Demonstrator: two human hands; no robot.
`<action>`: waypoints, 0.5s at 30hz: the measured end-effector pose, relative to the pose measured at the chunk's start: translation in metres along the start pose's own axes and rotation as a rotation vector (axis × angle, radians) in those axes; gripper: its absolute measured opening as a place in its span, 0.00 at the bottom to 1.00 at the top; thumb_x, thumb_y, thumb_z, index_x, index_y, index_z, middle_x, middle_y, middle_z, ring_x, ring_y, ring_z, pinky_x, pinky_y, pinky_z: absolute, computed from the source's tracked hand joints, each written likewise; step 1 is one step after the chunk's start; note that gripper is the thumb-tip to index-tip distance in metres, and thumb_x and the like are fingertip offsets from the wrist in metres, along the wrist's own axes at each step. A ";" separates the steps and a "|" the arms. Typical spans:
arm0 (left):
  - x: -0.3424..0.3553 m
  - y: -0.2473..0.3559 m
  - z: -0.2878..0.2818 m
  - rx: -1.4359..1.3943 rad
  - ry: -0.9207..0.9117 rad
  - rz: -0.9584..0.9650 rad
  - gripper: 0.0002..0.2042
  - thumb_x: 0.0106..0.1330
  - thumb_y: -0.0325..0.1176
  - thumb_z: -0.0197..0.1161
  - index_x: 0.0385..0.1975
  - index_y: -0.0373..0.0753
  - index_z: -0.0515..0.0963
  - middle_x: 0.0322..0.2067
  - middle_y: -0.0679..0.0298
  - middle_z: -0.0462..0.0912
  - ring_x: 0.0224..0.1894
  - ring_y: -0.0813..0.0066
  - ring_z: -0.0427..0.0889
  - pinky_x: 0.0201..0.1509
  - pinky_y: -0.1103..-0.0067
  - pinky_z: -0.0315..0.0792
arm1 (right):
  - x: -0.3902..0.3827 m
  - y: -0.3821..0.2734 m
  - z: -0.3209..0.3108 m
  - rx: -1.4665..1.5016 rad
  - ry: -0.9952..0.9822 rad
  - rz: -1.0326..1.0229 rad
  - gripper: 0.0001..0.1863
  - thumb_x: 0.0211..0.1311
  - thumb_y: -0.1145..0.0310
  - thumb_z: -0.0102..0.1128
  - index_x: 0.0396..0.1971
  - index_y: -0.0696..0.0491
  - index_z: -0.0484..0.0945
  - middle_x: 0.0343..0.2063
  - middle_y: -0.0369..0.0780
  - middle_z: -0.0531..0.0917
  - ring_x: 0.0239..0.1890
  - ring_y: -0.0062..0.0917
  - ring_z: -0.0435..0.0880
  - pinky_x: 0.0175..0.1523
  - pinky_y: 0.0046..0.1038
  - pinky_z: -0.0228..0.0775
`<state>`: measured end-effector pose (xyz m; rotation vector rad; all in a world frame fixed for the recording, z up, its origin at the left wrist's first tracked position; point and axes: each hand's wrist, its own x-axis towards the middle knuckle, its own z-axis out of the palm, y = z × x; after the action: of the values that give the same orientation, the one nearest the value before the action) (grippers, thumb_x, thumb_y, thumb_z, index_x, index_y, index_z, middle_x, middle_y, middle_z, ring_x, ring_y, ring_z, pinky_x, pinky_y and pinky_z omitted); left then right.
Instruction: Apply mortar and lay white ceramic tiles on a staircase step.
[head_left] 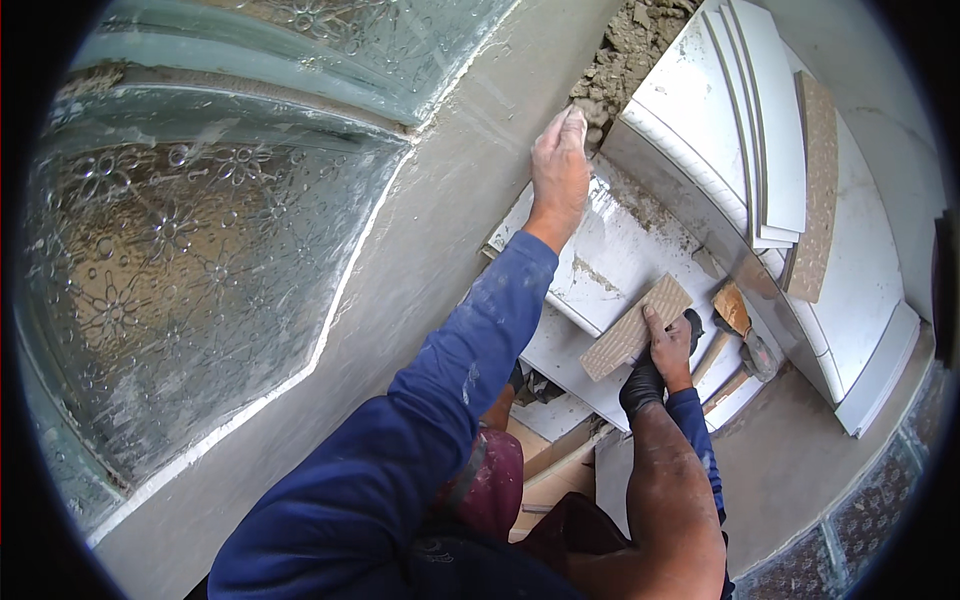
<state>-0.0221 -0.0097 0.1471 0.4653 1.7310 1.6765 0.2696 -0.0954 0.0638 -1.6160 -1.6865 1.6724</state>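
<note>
My right hand point(672, 352) grips a narrow tile piece point(630, 330), its brownish ribbed back facing up, with the thumb on top. The piece is above a white-tiled step, beside my black shoe point(642, 388). Stretched far ahead, my left hand point(561, 172) has its fingers curled together and smeared whitish. It is next to clumpy grey-brown mortar point(635, 60) at the corner of the steps and the plastered wall. Whatever those fingers may hold is hidden.
Several white tile strips point(765, 120) and a brown-backed strip point(814, 190) lie on the white upper step point(870, 270). A mortar-caked trowel point(732, 308) and another wooden-handled tool point(757, 362) rest by my foot. Patterned glass panes point(200, 240) line the plastered wall point(470, 150) at left.
</note>
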 end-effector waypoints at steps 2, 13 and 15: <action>-0.010 0.029 0.007 -0.090 -0.077 -0.071 0.18 0.73 0.40 0.49 0.41 0.28 0.77 0.31 0.65 0.79 0.32 0.79 0.73 0.38 0.80 0.69 | 0.000 0.001 0.001 0.007 0.014 -0.020 0.17 0.64 0.61 0.61 0.37 0.62 0.80 0.31 0.41 0.86 0.33 0.21 0.82 0.41 0.25 0.72; 0.008 0.056 -0.001 0.610 -0.248 0.491 0.21 0.72 0.43 0.47 0.45 0.28 0.77 0.42 0.44 0.82 0.46 0.48 0.79 0.50 0.67 0.71 | 0.000 0.004 0.005 0.053 0.009 -0.063 0.16 0.65 0.61 0.61 0.38 0.62 0.79 0.31 0.38 0.85 0.33 0.18 0.80 0.40 0.23 0.71; 0.005 0.080 0.001 0.707 -0.412 0.299 0.21 0.71 0.43 0.48 0.43 0.29 0.78 0.39 0.45 0.83 0.43 0.49 0.81 0.50 0.68 0.71 | 0.000 0.006 0.002 0.044 0.003 -0.046 0.16 0.65 0.61 0.61 0.39 0.62 0.78 0.31 0.38 0.85 0.33 0.18 0.80 0.40 0.23 0.71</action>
<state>-0.0407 0.0035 0.2243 1.3432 1.9509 0.9875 0.2713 -0.0982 0.0584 -1.5474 -1.6606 1.6723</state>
